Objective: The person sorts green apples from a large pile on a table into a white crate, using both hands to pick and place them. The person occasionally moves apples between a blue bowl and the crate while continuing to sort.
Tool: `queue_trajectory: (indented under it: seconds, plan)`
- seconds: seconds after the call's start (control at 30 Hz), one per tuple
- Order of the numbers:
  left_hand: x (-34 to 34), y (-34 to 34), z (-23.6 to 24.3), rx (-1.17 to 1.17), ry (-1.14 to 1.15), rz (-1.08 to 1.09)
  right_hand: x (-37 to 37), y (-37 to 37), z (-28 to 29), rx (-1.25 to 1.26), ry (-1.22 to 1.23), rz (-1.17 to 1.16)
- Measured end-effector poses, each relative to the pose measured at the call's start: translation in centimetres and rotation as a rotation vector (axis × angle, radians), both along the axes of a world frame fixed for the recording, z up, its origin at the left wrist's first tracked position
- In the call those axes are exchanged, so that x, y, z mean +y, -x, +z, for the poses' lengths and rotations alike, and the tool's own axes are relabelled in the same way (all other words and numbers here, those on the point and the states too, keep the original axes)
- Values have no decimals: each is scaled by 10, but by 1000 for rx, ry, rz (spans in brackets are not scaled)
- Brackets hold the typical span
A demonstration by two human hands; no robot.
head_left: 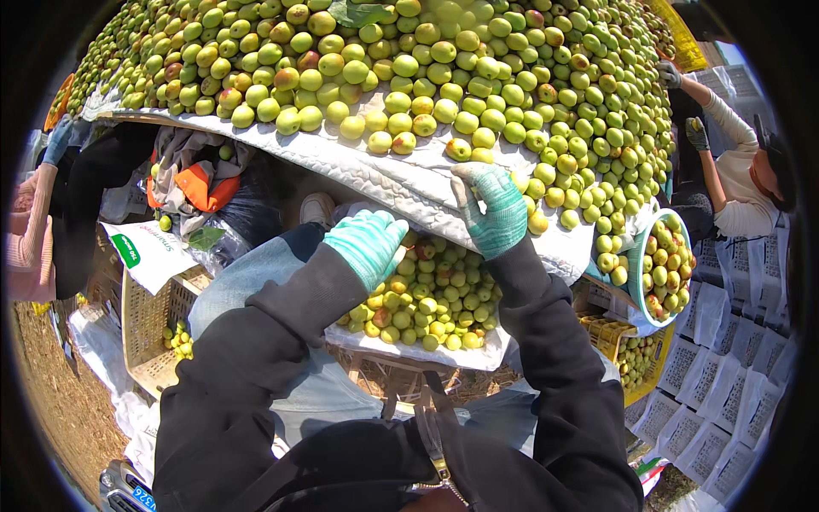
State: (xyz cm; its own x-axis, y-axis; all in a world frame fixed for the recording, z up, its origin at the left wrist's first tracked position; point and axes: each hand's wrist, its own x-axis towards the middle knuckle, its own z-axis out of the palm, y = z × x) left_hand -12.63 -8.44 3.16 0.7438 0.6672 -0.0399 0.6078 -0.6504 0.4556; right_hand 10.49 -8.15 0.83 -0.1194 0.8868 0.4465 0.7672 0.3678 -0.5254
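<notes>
Yellow-green jujubes (pixel 350 72), some with red-brown patches, are heaped on a table covered with a white quilted cloth (pixel 375 179). My right hand (pixel 499 213), in a teal-and-white knit glove, is at the cloth's edge beside the nearest jujubes. Its thumb and finger tips come together in a pinch; no fruit shows between them. My left hand (pixel 367 247), gloved alike, hovers lower and to the left with its fingers curled together; their inner side is hidden. Below both hands, over my lap, lies a second batch of jujubes (pixel 435 299) in a white-lined container.
At right stand a pale-blue bucket of redder jujubes (pixel 667 269) and a yellow crate (pixel 657 363). A tan plastic crate (pixel 141 328) holds a few fruits at left. Co-workers sit on the left (pixel 38 222) and right (pixel 738 166). Rows of white-lined crates (pixel 725 375) fill the right side.
</notes>
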Motion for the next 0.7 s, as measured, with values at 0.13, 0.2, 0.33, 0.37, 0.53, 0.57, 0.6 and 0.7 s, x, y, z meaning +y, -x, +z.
queue_trajectory:
  seconds: [0.13,0.2,0.33,0.37,0.53,0.57,0.6,0.7]
  plan:
    - [-2,-33,-13,53,46,-240,115,-14,16,-519,134,-126]
    - [-5,-43,-10,143,83,-315,138,-11,16,-719,472,-147]
    - [2,-63,4,42,84,-315,165,-8,35,-909,691,-71]
    - [6,-67,7,5,74,-316,172,-9,43,-797,686,-106]
    - [38,-85,7,-61,45,-236,218,18,45,-531,235,-66]
    - [43,-88,6,-26,60,-206,227,24,44,-597,393,-45]
    - [49,-92,4,-22,62,-172,235,28,43,-654,447,-61]
    - [66,-96,-3,-162,417,68,243,28,38,-769,500,-152]
